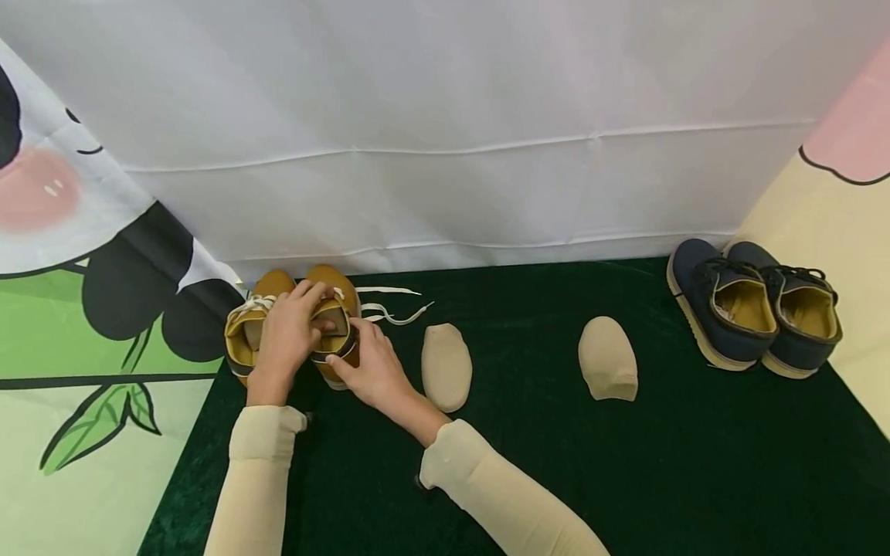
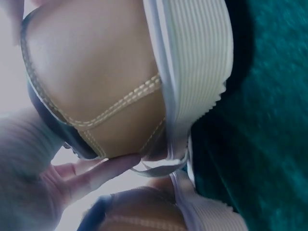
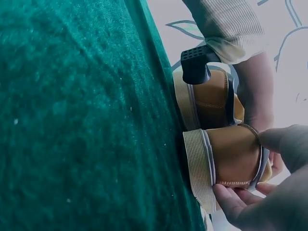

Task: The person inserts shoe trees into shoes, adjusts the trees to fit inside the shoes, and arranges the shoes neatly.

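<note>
Right of its mate (image 1: 280, 283) on the green cloth (image 1: 514, 309), my left hand (image 1: 285, 336) bends over the tan shoe's (image 1: 328, 278) opening, whether pinching I can't tell. My right hand (image 1: 378, 371) pinches its heel, seemingly to steady it.

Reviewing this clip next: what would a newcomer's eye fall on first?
Probably the left hand and right hand on a tan shoe, left of centre in the head view, its white laces trailing rightward over the dark green cloth. Next, perhaps, two beige oval pieces lying apart nearer the middle, then the navy shoes side by side at the far right.
</note>
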The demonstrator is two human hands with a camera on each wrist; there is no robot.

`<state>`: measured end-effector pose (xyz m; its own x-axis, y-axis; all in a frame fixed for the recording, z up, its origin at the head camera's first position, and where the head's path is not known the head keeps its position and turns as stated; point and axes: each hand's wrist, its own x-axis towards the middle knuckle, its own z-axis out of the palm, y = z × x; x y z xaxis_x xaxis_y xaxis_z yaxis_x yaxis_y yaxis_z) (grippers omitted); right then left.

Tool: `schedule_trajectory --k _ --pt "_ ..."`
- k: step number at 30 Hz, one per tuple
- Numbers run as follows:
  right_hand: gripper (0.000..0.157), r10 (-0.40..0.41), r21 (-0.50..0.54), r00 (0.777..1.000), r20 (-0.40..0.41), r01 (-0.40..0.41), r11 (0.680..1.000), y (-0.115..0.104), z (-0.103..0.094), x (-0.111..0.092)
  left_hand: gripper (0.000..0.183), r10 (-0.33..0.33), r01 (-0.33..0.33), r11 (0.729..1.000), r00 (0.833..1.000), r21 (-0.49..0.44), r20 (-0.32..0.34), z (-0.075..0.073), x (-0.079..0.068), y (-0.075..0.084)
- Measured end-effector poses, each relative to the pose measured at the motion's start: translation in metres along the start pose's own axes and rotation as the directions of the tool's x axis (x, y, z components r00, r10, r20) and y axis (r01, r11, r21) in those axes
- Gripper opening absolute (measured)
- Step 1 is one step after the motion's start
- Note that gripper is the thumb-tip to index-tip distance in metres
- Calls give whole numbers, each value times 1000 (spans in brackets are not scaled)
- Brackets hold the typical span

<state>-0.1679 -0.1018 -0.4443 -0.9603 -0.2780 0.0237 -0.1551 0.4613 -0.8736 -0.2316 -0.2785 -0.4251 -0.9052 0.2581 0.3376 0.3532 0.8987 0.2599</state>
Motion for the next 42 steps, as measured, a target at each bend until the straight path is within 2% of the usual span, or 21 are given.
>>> schedule_trajectory --k 4,9,17,21,27,33,38,42 --pt "67 -38 17 999 14 38 999 3 0 -1 45 1 -1 1000 1000 -9 1 -1 -2 -3" --pt "65 -45 32 997 63 43 999 4 -11 -3 42 -14 14 1000 1000 -18 5 -2 -3 -2" --pt "44 -63 -13 986 154 66 998 6 -38 -9 39 -27 27 1000 1000 -7 11 -6 -7 5" --pt "38 -75 -35 983 165 82 996 12 -55 -17 39 -43 43 999 999 -32 3 -7 -10 7" --pt "37 -75 -168 989 129 96 981 24 -82 -30 40 -64 62 995 998 -75 -19 -7 -16 6" --pt "34 -104 -309 994 41 112 944 40 -106 -47 40 -86 84 993 996 -81 -15 -7 -18 8" --pt "32 -109 -343 994 -31 92 935 51 -127 -60 40 -95 93 993 995 -79 -17 -6 -19 8" --pt "30 -111 -395 990 -82 70 916 58 -147 -71 41 -95 93 992 995 -83 -16 -7 -20 8"
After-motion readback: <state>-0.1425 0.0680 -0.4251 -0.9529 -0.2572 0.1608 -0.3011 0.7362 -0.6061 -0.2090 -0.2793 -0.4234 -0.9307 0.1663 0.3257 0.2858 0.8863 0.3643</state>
